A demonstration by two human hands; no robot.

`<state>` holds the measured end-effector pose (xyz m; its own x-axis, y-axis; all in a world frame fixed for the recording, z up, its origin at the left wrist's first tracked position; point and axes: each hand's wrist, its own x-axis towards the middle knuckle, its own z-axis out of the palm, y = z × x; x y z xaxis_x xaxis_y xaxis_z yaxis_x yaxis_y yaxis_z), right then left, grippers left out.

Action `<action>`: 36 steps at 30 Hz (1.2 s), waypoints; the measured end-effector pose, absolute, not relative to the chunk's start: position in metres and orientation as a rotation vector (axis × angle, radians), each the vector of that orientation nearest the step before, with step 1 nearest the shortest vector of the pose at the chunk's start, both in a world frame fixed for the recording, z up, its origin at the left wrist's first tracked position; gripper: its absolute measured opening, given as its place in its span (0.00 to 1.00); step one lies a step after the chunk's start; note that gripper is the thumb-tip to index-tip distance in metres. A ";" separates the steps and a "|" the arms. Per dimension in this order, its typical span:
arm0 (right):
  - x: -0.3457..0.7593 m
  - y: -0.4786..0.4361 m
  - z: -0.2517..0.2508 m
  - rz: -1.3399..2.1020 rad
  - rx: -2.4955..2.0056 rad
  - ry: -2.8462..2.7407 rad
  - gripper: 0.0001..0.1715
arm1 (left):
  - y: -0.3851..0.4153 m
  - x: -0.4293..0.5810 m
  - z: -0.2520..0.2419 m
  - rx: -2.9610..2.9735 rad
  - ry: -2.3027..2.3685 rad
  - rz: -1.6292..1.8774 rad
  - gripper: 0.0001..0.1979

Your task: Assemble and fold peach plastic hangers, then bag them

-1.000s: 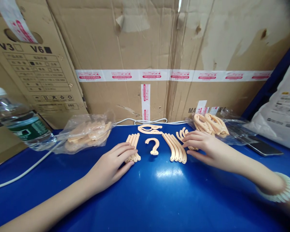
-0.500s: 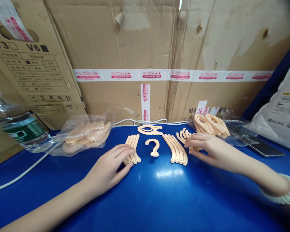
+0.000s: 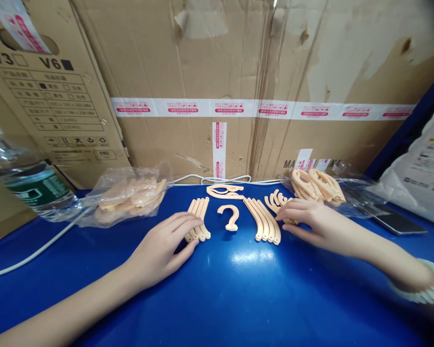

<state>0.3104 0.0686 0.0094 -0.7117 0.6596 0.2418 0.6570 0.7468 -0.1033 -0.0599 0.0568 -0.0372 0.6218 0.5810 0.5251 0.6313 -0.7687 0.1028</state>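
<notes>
Cream plastic folding-hanger parts lie on the blue table. My left hand (image 3: 168, 241) rests with its fingers stretched over the left row of hanger arms (image 3: 200, 219), thumb apart at their near ends. My right hand (image 3: 307, 221) lies over a cluster of hanger hooks (image 3: 274, 198), fingers extended and thumb apart; part of the cluster is hidden beneath it. Between the hands, a single hook (image 3: 230, 217) lies by itself. Right of it, several curved hanger arms (image 3: 263, 221) are fanned side by side. Behind them is a folded hanger (image 3: 224, 192).
Plastic bags of hanger parts sit at left (image 3: 133, 197) and right (image 3: 311, 185). A water bottle (image 3: 32, 185) stands far left beside a white cable (image 3: 39, 258). A phone (image 3: 398, 221) and a white package (image 3: 419, 168) lie at right. Cardboard boxes (image 3: 188, 62) wall off the back.
The view has shifted very slightly. Both hands stay in place on the same parts, and the hanger pieces have not moved on the table.
</notes>
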 end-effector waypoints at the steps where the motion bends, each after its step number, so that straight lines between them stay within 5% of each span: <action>1: 0.310 0.068 0.010 0.019 -1.030 -2.693 0.14 | 0.057 -0.060 -0.037 -2.742 -1.023 -0.836 0.15; 25: 0.320 0.095 0.024 -0.112 -1.206 -2.273 0.14 | 0.047 -0.053 -0.029 -2.651 -0.676 -0.904 0.09; 31: 0.273 0.132 0.035 0.103 -1.236 -2.430 0.17 | 0.042 -0.049 -0.025 -2.583 -0.431 -0.763 0.09; 36: 0.231 0.175 0.028 0.214 -1.258 -2.662 0.31 | 0.041 -0.048 -0.024 -2.595 -0.419 -0.750 0.10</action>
<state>0.2306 0.1750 0.0284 -0.6222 0.7752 0.1091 0.7479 0.6298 -0.2100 -0.0478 0.0407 -0.0242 0.8108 0.1700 0.5601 0.3879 -0.8727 -0.2965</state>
